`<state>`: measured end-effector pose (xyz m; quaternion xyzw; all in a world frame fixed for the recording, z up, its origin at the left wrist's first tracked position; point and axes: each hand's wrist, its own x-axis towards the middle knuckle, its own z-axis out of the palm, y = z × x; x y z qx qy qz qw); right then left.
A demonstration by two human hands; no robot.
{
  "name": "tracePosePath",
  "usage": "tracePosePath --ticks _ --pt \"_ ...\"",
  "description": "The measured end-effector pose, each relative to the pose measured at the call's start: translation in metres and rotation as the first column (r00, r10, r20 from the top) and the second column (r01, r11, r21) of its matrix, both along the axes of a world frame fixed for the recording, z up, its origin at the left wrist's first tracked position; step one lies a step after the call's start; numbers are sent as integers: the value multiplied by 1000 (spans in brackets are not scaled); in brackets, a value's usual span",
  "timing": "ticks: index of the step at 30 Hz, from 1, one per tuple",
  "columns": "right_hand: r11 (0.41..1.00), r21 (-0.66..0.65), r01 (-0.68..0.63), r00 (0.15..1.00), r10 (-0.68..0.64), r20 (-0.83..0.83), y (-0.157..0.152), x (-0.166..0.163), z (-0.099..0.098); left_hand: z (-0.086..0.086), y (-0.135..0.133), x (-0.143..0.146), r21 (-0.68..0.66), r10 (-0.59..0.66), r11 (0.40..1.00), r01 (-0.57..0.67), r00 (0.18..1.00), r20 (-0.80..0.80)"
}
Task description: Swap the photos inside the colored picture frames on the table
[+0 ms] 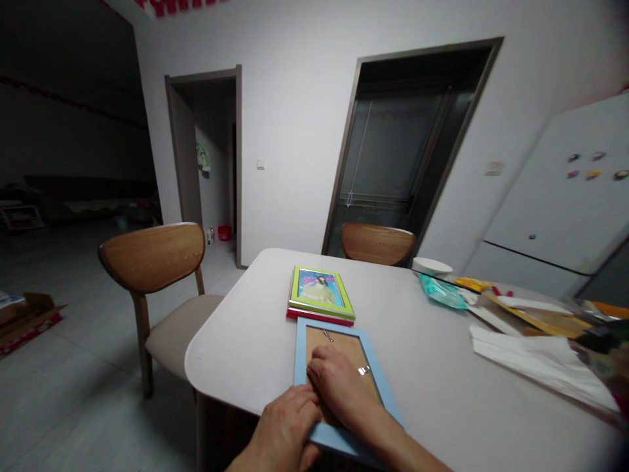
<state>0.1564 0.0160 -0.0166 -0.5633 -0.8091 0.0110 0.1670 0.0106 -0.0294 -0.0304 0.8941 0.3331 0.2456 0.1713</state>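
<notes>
A light blue picture frame (383, 387) lies face down near the table's front edge, its brown backing board (346, 351) facing up. Metal fittings show on the board at its far end and right side. My left hand (289, 423) is closed around the frame's near left corner, thumb underneath. My right hand (339, 380) rests over the board, fingers bent and bunched at its left inner edge; whatever is under the fingertips is hidden. Just beyond the blue frame sits a stack of a green picture frame (350, 305) with a picture in it on top of a red frame (319, 317).
The white table (236, 341) has a rounded left corner. On its right side lie a white bowl (431, 265), a teal plastic packet (442, 292), white paper (535, 360) and other clutter. Wooden chairs stand left (157, 255) and at the far side (378, 244).
</notes>
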Motion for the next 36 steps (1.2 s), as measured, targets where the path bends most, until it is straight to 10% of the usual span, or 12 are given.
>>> tracePosePath --ticks 7,14,36 --pt "991 -24 -131 989 128 -78 -3 6 6 4 1 0 -24 14 1000 -15 999 -36" --pt "977 -27 214 967 -215 -135 33 43 5 3 2 3 -69 45 996 -49 997 -60" --pt "888 -77 453 874 -460 -159 72 43 -8 11 -2 10 -109 87 990 -92 995 -50"
